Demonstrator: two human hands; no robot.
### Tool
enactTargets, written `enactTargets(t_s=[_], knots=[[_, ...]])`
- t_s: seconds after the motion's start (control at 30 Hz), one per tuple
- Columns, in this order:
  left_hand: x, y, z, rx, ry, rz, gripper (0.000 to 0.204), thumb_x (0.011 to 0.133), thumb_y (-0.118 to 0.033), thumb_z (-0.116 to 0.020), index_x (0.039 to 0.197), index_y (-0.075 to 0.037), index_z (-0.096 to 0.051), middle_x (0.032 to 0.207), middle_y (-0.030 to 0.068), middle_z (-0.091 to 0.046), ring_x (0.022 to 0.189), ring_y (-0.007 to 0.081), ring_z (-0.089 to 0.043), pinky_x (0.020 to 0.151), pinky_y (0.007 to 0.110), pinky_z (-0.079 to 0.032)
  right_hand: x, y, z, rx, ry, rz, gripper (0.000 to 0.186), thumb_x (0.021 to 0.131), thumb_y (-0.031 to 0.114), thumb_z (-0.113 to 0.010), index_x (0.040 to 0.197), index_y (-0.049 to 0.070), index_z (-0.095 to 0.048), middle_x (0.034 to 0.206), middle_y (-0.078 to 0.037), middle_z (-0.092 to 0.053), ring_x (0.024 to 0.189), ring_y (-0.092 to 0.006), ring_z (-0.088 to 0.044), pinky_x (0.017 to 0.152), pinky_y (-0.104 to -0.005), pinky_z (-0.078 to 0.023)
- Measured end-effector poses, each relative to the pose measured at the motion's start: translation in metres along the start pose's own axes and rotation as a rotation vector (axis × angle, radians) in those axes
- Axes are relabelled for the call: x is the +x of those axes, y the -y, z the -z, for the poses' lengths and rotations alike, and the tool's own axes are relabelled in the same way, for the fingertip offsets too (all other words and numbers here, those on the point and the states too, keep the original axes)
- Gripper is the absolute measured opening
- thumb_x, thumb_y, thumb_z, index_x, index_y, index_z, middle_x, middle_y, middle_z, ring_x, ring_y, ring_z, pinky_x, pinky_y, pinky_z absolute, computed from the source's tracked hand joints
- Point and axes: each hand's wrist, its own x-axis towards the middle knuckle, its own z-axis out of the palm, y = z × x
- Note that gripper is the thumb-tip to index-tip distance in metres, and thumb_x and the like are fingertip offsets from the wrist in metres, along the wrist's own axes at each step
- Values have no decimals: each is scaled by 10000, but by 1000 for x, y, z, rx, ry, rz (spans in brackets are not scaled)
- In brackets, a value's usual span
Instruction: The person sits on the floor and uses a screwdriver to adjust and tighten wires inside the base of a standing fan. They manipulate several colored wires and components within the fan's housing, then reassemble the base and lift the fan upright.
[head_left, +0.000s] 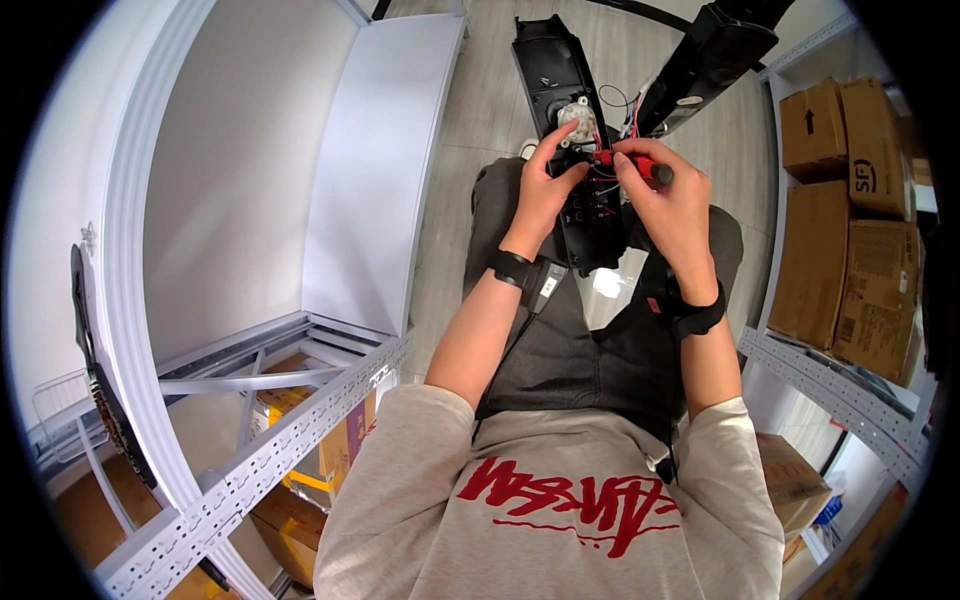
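Observation:
A long black panel (595,240) lies lengthwise over my lap, with a pale round part (580,112) and thin wires on it. My left hand (540,195) rests at the panel, index finger and thumb apart, the index on the round part and the thumb low near the screwdriver's front end. My right hand (670,210) is closed on a red screwdriver (660,172) with a black end, held almost level across the panel. Its tip is too small to make out among the wires. A second long black housing (700,65) stands beyond, with wires near its lower end.
Metal shelving (260,510) and a white board (375,150) are on my left, with cardboard boxes below. Stacked cartons (815,260) fill a shelf close on my right. My legs (535,355) are under the panel, above a pale floor (465,110).

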Motion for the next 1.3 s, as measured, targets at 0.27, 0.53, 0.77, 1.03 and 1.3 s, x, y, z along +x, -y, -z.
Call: enactTargets(t_s=[0.27, 0.53, 0.77, 1.03, 1.3], knots=[[-1, -5, -3, 26, -5, 2, 579, 835, 80, -658, 1388, -62, -561, 1333, 70, -605, 1183, 149, -574, 1013, 281, -445, 6, -7, -6, -172, -116, 190, 343, 854, 186, -775, 1153, 104, -627, 778, -82, -686, 608, -198, -679, 568, -311, -532], [-2, -6, -4, -7, -13, 14, 588, 829, 72, -659, 1391, -59, -552, 1316, 65, -609, 1193, 148, -564, 1026, 286, -434, 7, -2, 2, -127, -47, 319, 311, 863, 114, -745, 1146, 79, -620, 868, -98, -656, 698, -199, -677, 603, -325, -546], [0, 2, 0, 24, -4, -9, 625, 828, 83, -672, 1417, -64, -525, 1307, 63, -601, 1139, 149, -587, 984, 287, -473, 13, -1, 7, -245, -14, 307, 269, 879, 89, -721, 1130, 55, -629, 954, -123, -674, 735, -231, -691, 626, -335, -552], [-1, -2, -3, -40, -24, 23, 588, 822, 69, -655, 1387, -59, -556, 1321, 72, -608, 1188, 157, -573, 1027, 292, -436, 15, 8, 5, -161, -88, 376, 329, 850, 121, -762, 1157, 87, -650, 919, -83, -682, 709, -204, -679, 596, -305, -536], [-2, -5, -5, -20, -21, 31, 587, 821, 73, -646, 1386, -59, -559, 1312, 72, -611, 1188, 156, -571, 1030, 293, -435, 20, -10, 1, -267, -172, 473, 251, 880, 59, -717, 1123, 110, -690, 910, -76, -676, 693, -186, -654, 604, -284, -532]])
